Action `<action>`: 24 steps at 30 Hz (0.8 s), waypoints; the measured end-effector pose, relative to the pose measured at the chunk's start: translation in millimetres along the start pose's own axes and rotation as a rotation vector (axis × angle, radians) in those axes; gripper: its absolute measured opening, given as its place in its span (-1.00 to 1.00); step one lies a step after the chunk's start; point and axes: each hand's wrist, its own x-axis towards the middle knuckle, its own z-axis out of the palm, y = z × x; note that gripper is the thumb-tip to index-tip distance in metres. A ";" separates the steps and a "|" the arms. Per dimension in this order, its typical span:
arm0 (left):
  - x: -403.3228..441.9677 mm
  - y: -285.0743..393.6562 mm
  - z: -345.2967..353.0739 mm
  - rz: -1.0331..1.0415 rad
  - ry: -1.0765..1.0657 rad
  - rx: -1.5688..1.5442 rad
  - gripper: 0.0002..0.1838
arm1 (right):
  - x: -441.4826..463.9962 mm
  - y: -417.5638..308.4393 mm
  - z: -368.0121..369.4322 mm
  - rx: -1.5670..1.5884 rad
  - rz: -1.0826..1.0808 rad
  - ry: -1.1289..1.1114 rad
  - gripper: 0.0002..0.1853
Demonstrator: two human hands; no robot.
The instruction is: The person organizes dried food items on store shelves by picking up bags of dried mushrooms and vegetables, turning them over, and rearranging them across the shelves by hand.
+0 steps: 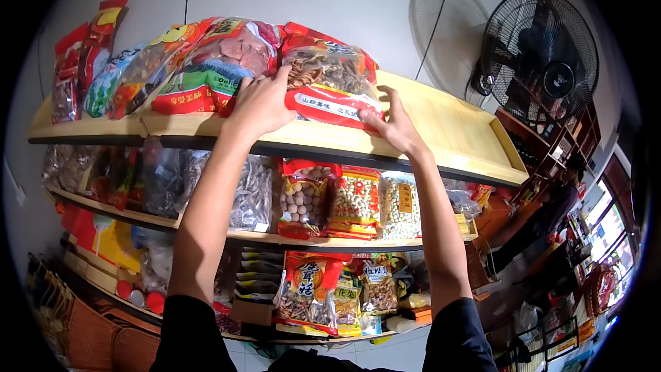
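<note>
A red-edged clear bag of dried mushrooms (334, 76) stands on the top wooden shelf (441, 117), leaning back. My left hand (265, 105) is at its lower left side, thumb against the bag and the other fingers bent beside the neighbouring bag. At the lower right corner, my right hand (396, 124) has its thumb on the front and its fingers round the side. Left of my left hand is a large red and green bag of pinkish-brown pieces (234, 62), its lower part partly covered by that hand.
More packets (148, 76) fill the shelf's left end. Packets of nuts and beads-like white pieces (357, 200) stand on the middle shelf, with a mushroom packet (310, 289) below. A black wall fan (540, 55) hangs at upper right. Wicker baskets (93, 324) are lower left.
</note>
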 end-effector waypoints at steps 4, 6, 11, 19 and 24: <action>11.8 -1.2 -4.9 -0.031 -0.103 0.001 -0.06 | 4.2 -13.7 -8.4 0.119 0.164 -0.267 0.06; 14.1 -1.2 -7.2 -0.023 -0.156 -0.037 -0.01 | 6.5 -12.4 -8.9 0.129 0.228 -0.369 0.12; 20.5 -2.6 4.4 -0.020 -0.203 -0.145 -0.03 | 6.0 0.5 -4.0 0.151 0.018 -0.262 0.06; 17.3 24.8 15.3 0.170 0.068 -0.334 -0.21 | -14.1 -7.3 -20.8 0.656 0.077 -0.134 -0.20; -4.5 58.9 5.2 0.275 0.213 -0.361 -0.27 | -34.0 -3.1 -31.3 0.776 -0.163 0.034 -0.16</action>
